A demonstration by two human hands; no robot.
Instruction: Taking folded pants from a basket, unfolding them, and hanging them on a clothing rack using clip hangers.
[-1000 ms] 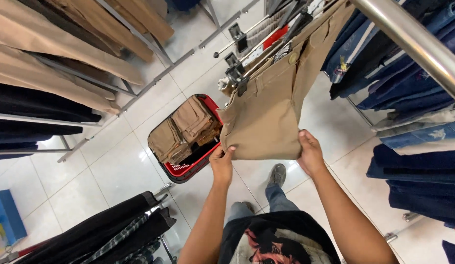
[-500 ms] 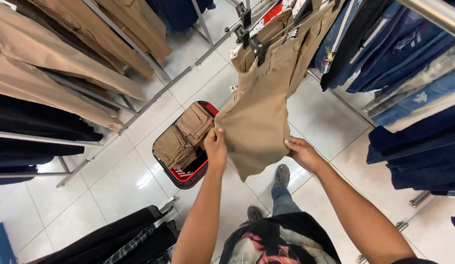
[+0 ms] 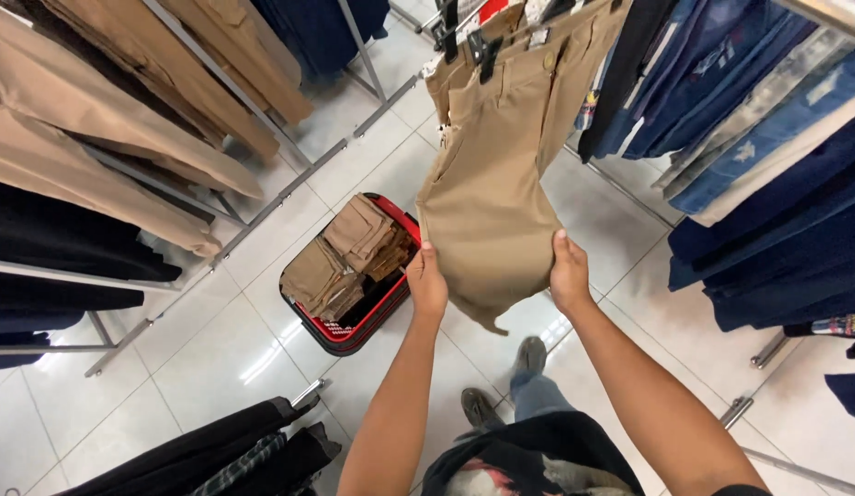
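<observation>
Head view: left hand (image 3: 428,283) and right hand (image 3: 570,276) both pinching lower edge of khaki trousers (image 3: 492,184), grip clamped on fabric. Trousers hanging from clip hanger (image 3: 473,41) on rack, above red basket (image 3: 354,332) holding folded khakis. Judgement: keeping fabric taut, pulling evenly, avoiding slipping off clips.

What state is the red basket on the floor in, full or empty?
Partly full. The red basket holds folded tan garments piled toward its far side, with dark bare space left at the near side.

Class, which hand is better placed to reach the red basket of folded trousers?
Left. The left hand grips the hanging khaki trousers right beside the red basket; the right hand is farther away.
</observation>
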